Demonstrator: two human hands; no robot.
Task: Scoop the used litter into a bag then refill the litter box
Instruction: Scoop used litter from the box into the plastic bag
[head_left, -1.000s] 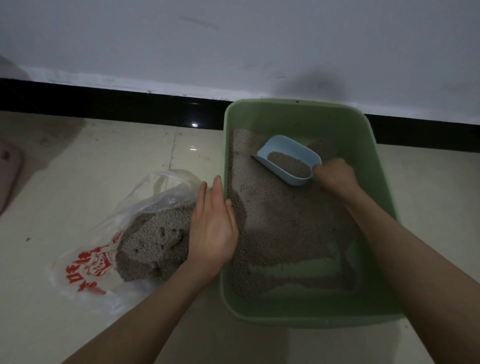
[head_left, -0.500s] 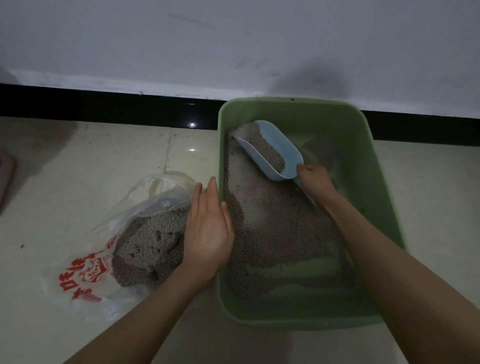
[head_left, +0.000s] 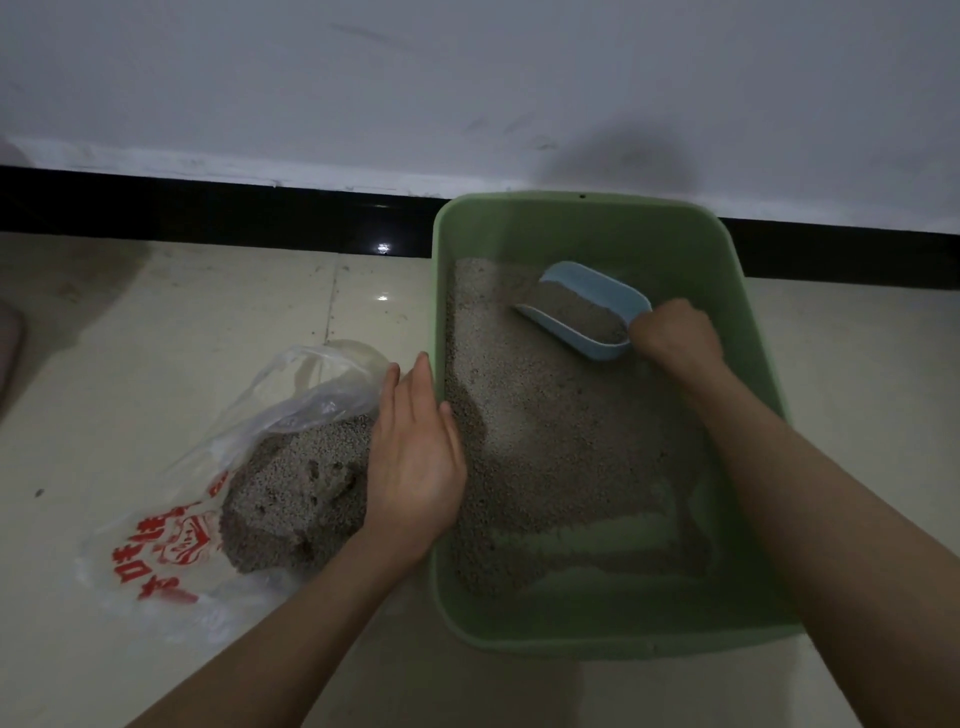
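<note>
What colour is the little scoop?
Light blue scoop, seen best in the head view, the only one.

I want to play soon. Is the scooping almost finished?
Not yet. The clear plastic bag with red print already holds a pile of grey litter. The right hand grips a loaded blue plastic scoop. Much litter remains in the green plastic litter box; refilling comes afterwards.

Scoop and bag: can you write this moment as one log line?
right hand: grips blue scoop, loaded | left hand: flat between plastic bag and green litter box
</note>
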